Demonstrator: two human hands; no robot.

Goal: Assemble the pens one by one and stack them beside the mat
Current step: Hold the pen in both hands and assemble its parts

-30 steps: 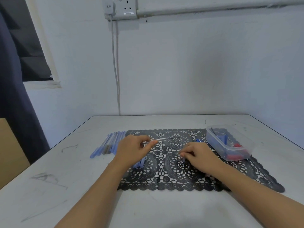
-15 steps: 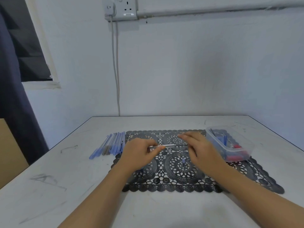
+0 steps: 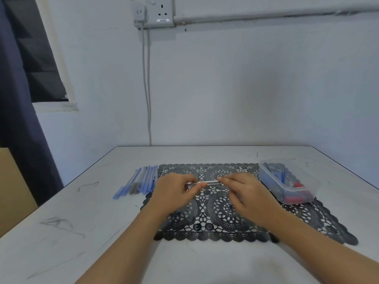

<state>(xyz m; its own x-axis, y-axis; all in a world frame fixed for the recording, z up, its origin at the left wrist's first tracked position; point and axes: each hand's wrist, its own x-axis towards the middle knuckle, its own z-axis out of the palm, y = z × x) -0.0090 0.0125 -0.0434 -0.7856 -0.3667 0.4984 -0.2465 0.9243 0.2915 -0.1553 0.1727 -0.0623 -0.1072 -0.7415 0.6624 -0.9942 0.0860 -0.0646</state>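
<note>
On the bench, just left of the black mat, lie the finished pens. Over the mat, the left hand and right hand pinch opposite ends of a clear pen barrel in curled fingers. A plastic tub sits at the mat's right.

Place: I read it as a plain room, home or small office | signs: bare white painted wall; grey double wall socket; dark blue curtain; scuffed white worktop
</note>
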